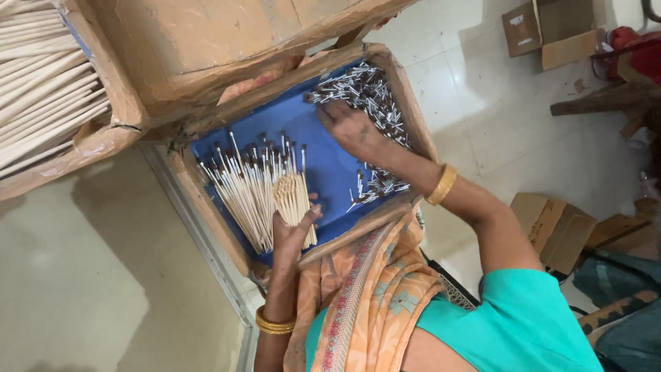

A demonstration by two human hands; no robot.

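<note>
Nearest to me, the left hand is wrapped around a bundle of sticks. The fingers are closed about its lower part, the thumb is pressed across the right side, and the cut ends stand up over the near half of the blue-lined tray. A gold bangle sits on that forearm.

Just left of the bundle, and touching it, a fan of loose tipped sticks lies on the blue lining, dark ends pointing far.

A little right, by the near-right wall, is a small scatter of metal caps.

Farther in, the right hand lies palm down at the edge of the big heap of metal caps in the tray's far-right corner. Its fingers are bent into the heap, but I cannot tell whether they pinch a cap or only rest on the heap.

Beyond the tray, at far left, a cardboard box holds plain sticks.

I see three risks from here:
- The bundle is gripped low, so a slackened thumb could let the sticks splay and drop among the tipped ones, mixing the two.
- A sweep of the right wrist could push caps over the tray's low far-right wall onto the floor.
- The right forearm crosses above the small scatter and could drag it.
</note>
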